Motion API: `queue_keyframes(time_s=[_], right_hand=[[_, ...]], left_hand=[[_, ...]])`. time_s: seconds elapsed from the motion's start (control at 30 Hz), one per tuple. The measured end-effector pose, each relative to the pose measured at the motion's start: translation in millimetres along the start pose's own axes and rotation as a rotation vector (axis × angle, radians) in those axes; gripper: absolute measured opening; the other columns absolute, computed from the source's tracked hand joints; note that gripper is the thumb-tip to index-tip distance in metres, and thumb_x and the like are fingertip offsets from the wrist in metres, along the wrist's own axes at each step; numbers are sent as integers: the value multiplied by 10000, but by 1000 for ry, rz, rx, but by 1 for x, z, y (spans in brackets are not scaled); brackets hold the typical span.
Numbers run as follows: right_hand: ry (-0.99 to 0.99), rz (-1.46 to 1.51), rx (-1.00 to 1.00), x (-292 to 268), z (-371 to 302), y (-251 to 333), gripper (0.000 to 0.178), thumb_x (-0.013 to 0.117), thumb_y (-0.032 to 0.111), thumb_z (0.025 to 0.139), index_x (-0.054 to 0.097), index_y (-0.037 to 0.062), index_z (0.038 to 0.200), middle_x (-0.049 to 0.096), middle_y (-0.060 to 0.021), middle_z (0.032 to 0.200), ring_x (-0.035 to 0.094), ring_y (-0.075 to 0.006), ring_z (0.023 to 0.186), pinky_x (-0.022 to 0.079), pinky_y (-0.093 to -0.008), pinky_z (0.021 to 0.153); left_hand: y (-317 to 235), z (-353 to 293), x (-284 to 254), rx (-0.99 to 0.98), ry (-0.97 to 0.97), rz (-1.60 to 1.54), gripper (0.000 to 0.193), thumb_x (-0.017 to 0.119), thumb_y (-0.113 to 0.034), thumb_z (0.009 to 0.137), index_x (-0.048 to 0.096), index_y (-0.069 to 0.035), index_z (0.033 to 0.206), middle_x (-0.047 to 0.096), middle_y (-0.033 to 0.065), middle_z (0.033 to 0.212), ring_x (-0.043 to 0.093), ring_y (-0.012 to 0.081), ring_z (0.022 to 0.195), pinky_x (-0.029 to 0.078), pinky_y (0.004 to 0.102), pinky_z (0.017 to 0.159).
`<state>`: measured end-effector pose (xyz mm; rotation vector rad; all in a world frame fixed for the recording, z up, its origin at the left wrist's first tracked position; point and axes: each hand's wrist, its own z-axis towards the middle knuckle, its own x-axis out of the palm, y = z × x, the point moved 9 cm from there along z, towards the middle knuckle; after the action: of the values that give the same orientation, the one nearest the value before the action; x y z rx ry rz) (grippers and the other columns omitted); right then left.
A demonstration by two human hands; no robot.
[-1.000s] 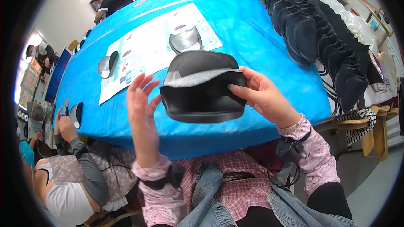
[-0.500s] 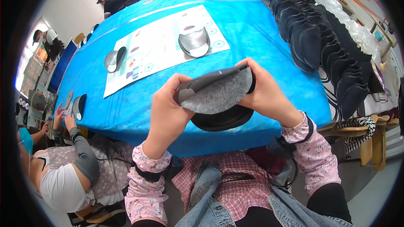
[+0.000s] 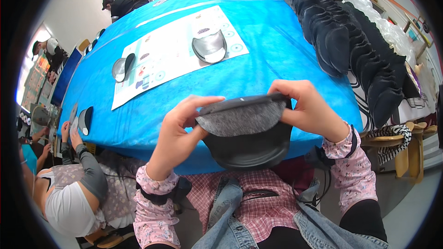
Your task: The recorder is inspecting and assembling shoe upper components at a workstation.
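Note:
Between my two hands hangs a curved black piece point(image 3: 249, 150) with a mottled grey fabric panel point(image 3: 244, 121) across its upper part. My left hand point(image 3: 175, 131) grips its left end, thumb against the grey panel and index finger stretched along the dark upper edge. On the right end, my right hand point(image 3: 310, 108) is closed, fingers bent over the top edge and thumb at the panel's corner. The black part hangs below with its rounded rim toward me. Parts of the fingers are hidden behind the piece.
A blue cloth point(image 3: 277, 67) covers the table. On a printed sheet point(image 3: 170, 57) stands a silver-and-black curved piece point(image 3: 210, 47); another point(image 3: 122, 68) sits at its left edge. Stacked black pieces point(image 3: 337, 44) line the right. A co-worker point(image 3: 69, 193) sits at my left; others are farther off.
Both hands have come slightly nearer to me and farther apart. The held piece now lies more level and opened out, with more of its black part showing below the grey panel.

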<state>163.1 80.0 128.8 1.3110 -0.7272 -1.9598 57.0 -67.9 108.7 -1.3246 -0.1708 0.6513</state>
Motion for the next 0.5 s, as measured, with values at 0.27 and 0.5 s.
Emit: queue_keyframes(time_s=[0.27,0.5], right_hand=[[92,-199,-322,13,-6,45,209,681,188,715,596,57,852,593,-126,697,578,-330,627,444,-377,539],[279,-75,-173,29,-8,24,184,604,167,820,634,55,963,608,-162,741,576,-352,645,456,-388,563]], left_hand=[[-30,-10,3,148,91,196,150,669,-26,713,655,23,854,616,78,837,581,153,723,438,253,628],[-21,-18,15,63,68,92,244,657,-18,742,688,-13,985,620,65,854,581,148,764,439,251,664]])
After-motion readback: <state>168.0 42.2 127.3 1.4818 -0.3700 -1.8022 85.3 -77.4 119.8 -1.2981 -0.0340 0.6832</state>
